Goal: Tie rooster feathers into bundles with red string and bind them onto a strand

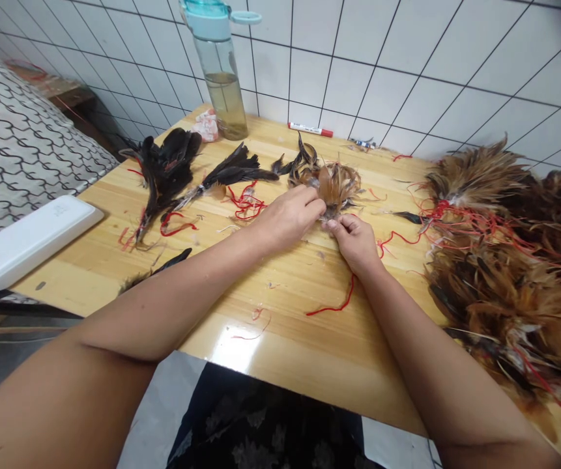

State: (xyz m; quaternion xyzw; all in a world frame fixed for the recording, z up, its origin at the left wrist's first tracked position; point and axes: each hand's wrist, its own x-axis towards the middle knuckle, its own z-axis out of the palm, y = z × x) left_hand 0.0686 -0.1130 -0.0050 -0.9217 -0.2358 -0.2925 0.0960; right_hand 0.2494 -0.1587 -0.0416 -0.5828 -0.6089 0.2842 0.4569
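A small bunch of brown and tan feathers lies on the wooden table near its middle. My left hand is closed, its fingertips pinching the near end of that bunch. My right hand is closed too, thumb and fingers pressed together at the same end, touching the feathers from the right. Both hands meet at the quill ends. A loose red thread lies on the table just below my right wrist.
Black feather bundles and red threads lie at the left. A large heap of brown feathers fills the right. A water bottle, a red marker and a white device stand along the edges.
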